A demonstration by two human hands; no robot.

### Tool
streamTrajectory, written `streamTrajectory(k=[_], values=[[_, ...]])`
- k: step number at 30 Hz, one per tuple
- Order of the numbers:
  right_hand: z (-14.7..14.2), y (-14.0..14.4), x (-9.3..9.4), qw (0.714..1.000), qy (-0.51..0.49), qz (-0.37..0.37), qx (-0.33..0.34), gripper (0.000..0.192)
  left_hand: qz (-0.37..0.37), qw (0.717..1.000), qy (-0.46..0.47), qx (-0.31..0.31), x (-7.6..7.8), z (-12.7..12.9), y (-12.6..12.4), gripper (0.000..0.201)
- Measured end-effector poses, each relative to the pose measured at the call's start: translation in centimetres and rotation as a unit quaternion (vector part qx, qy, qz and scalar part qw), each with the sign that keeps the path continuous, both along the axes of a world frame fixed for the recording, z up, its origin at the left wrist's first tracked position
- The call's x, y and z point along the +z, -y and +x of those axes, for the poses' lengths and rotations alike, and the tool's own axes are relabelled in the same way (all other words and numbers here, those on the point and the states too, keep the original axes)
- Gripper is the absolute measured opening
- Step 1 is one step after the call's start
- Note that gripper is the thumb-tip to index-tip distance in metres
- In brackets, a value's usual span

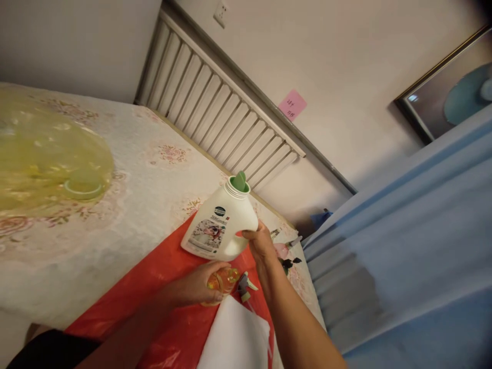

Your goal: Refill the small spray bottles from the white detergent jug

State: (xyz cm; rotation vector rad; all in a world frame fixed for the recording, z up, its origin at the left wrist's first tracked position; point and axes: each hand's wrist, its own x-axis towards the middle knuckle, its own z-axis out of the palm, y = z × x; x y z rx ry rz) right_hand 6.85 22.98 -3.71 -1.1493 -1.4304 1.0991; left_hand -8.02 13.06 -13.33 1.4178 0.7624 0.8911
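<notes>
The right hand is closed on the back of a white detergent bottle, holding it tilted just below frame centre, its green open spout pointing up. The left hand is wrapped around a small orange bottle right beneath it. Both sit over a red plastic sheet at lower centre; a spray nozzle lies just beside the small bottle, white paper below.

Open bedspread left of the fingers; white bottle just above them, spray head and white cloth crowd right.
</notes>
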Motion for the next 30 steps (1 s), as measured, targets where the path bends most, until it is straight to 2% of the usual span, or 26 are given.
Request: streamTrajectory(k=[5,9,13,16,19,21,25,28,30], values=[[-1.4,-0.2,-2.4,0.998,-0.04,-0.033,0.047,0.026,0.039,0.999,-0.024,0.018,-0.5,0.3,-0.7,0.064],[-1.4,-0.3,-4.1,0.997,-0.041,-0.031,0.052,0.026,0.031,0.999,-0.038,0.012,-0.5,0.4,-0.8,0.067],[-0.8,0.2,-4.4,0.998,-0.011,-0.025,0.057,0.032,0.004,0.999,-0.034,0.004,-0.2,0.2,-0.6,0.069],[1.0,1.1,-3.7,0.997,0.033,-0.023,0.065,0.043,0.012,0.998,-0.058,0.001,-0.5,0.1,-0.7,0.072],[4.4,2.6,-3.2,0.991,0.133,-0.014,0.013,0.051,0.034,0.997,-0.065,-0.003,-1.3,0.1,-1.1,0.074],[7.0,3.8,-3.4,0.983,0.179,-0.018,-0.021,0.046,0.042,0.997,-0.065,-0.005,-1.7,0.2,-1.3,0.073],[10.9,7.0,-5.3,0.955,0.284,-0.025,-0.08,0.028,0.044,0.998,-0.055,-0.006,-1.9,0.4,-1.3,0.071],[11.9,9.0,-7.2,0.92,0.373,-0.034,-0.115,0.01,0.031,0.998,-0.05,-0.013,-1.4,0.5,-1.2,0.069],[11.9,9.9,-8.5,0.897,0.421,-0.042,-0.124,0.007,0.027,0.998,-0.054,-0.014,-1.2,0.5,-1.1,0.07]])
